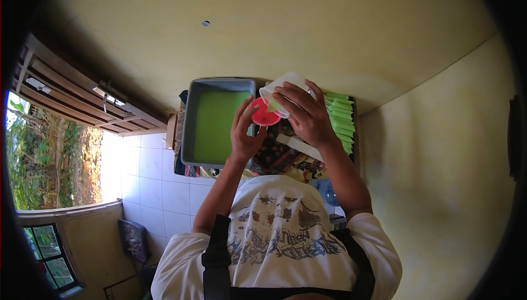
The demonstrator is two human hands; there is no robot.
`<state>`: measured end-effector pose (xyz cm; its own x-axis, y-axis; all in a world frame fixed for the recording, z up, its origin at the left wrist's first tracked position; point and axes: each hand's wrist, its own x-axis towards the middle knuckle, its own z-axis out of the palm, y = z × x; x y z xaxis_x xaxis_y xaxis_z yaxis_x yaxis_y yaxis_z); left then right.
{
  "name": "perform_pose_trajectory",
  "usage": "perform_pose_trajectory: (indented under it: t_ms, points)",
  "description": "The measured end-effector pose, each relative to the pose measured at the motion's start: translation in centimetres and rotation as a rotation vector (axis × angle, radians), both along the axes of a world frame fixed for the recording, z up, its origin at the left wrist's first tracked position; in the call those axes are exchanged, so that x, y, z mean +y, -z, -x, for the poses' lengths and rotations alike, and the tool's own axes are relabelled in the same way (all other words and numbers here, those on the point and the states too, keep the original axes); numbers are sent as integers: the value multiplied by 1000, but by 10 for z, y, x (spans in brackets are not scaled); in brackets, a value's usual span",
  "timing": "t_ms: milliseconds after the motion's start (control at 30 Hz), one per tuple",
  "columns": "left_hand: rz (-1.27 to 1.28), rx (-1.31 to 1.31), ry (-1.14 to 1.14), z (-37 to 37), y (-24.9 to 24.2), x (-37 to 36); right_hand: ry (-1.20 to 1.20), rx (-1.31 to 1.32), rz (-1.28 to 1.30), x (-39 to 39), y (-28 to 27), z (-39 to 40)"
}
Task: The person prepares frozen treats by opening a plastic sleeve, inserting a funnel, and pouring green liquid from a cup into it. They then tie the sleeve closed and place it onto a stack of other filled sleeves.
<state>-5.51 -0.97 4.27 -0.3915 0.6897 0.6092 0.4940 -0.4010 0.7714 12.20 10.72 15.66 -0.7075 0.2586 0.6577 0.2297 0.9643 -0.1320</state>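
My left hand [247,132] is closed around the rim of a red funnel [267,117], just right of a grey basin [186,129]. What lies under the funnel is hidden. My right hand [309,113] grips a translucent plastic cup [285,83] from its right side. The cup is tilted to the left with its mouth over the funnel, and some green liquid [273,105] shows at its lip. More light green liquid [217,127] fills part of the basin.
A row of slim green filled packets [340,121] lies to the right. On the dark patterned cloth [269,154] rests a pale flat strip [301,147]. Walls stand ahead and right; an open doorway [60,157] and a chair [133,239] are at left.
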Motion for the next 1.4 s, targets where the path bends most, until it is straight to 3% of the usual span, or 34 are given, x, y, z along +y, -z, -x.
perform_pose_trajectory:
  t_ms: [167,367,400,567,700,800,933,1033,1133,1233,1333,1400]
  points:
    - [-25,-21,-21,-5,3,6,6,-6,5,7,1,-9]
    - [-2,-61,-52,-6,8,7,120,432,629,12,40,-13]
    - [-2,-75,-55,-7,8,8,137,470,738,16,61,-14]
    - [98,-104,-55,-6,26,6,395,112,498,26,213,-11]
    - [84,-186,-48,-4,29,6,376,19,728,17,304,2]
    - [121,-214,-38,-1,29,3,329,-28,850,17,332,2]
    - [179,-193,-27,-1,27,1,240,-84,793,17,315,-4]
    - [205,-162,-27,-2,29,1,221,37,527,17,277,-9]
    - [211,-155,-44,-7,35,5,-73,259,835,9,192,-23]
    - [185,-107,-31,-18,47,11,-112,259,754,-9,92,-14]
    - [156,-68,-14,-28,49,15,-43,138,893,-3,79,-1]
    - [149,-135,6,-33,53,19,-34,222,881,1,84,-1]
